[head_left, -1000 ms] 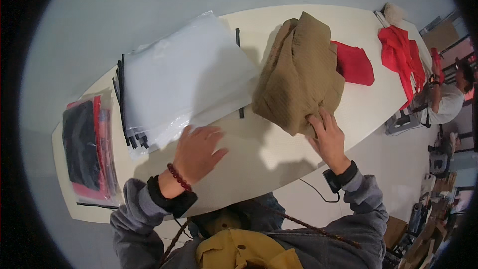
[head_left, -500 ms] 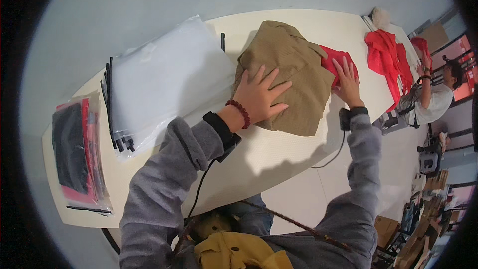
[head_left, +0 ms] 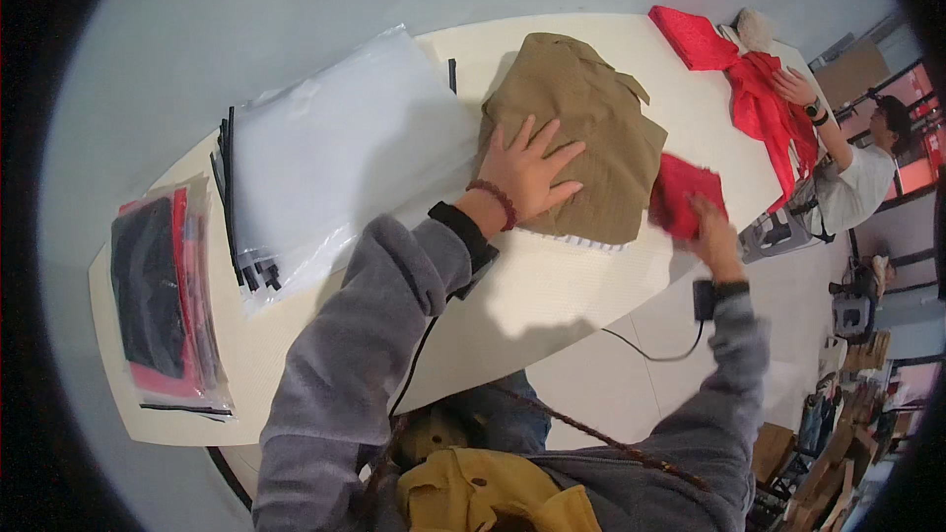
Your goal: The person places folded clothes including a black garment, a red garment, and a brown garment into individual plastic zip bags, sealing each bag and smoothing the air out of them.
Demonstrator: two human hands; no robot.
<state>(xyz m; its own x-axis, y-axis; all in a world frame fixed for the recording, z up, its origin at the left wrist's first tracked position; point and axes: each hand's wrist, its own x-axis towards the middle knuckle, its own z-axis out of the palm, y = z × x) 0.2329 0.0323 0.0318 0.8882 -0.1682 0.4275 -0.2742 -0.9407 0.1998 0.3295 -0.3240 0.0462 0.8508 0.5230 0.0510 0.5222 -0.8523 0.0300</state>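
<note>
A crumpled olive-brown garment [head_left: 581, 128] lies in the middle of the white table, and a white striped edge [head_left: 581, 239] peeks out from under its near side. My left hand [head_left: 527, 167] rests on the garment's left part, palm down with the fingers spread. To the right of the garment, my right hand [head_left: 719, 236] grips the near right corner of a folded red cloth [head_left: 682, 195], which is slightly blurred. Its thumb and fingers are closed there, partly hidden by the hand's angle.
Clear zip bags [head_left: 345, 148] with black edges are stacked to the left. Packed dark and red clothes [head_left: 148, 286] lie at the table's far left end. At the far right are a folded red cloth [head_left: 695, 37] and loose red fabric [head_left: 764, 108], touched by another person's hand [head_left: 796, 89].
My right hand has gone from lying spread on the red cloth to gripping it, and has drawn it nearer, clear of the brown garment. Another red folded piece now lies at the far right.
</note>
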